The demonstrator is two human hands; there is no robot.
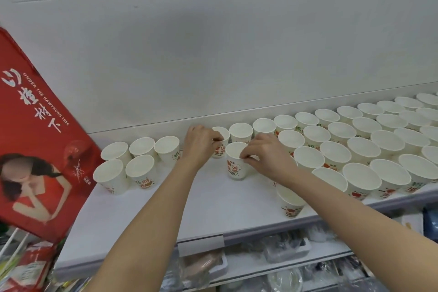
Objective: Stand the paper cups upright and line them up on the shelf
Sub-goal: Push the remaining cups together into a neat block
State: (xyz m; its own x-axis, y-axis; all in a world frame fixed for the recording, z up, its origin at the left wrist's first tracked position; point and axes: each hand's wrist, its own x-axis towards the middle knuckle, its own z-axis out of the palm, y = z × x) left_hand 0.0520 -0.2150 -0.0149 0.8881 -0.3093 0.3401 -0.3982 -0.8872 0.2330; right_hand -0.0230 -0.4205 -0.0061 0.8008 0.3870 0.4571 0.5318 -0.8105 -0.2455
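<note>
Several white paper cups with red and green print stand upright on a white shelf. My left hand pinches the rim of an upright cup in the back row. My right hand pinches the rim of another upright cup just in front of it. A small group of cups stands at the left. Rows of cups fill the shelf to the right. One lone cup stands near the front edge under my right forearm.
A red printed box leans at the shelf's left end. The shelf's grey back panel rises behind the cups. Below the shelf's front edge lies a lower shelf with clear packaged goods.
</note>
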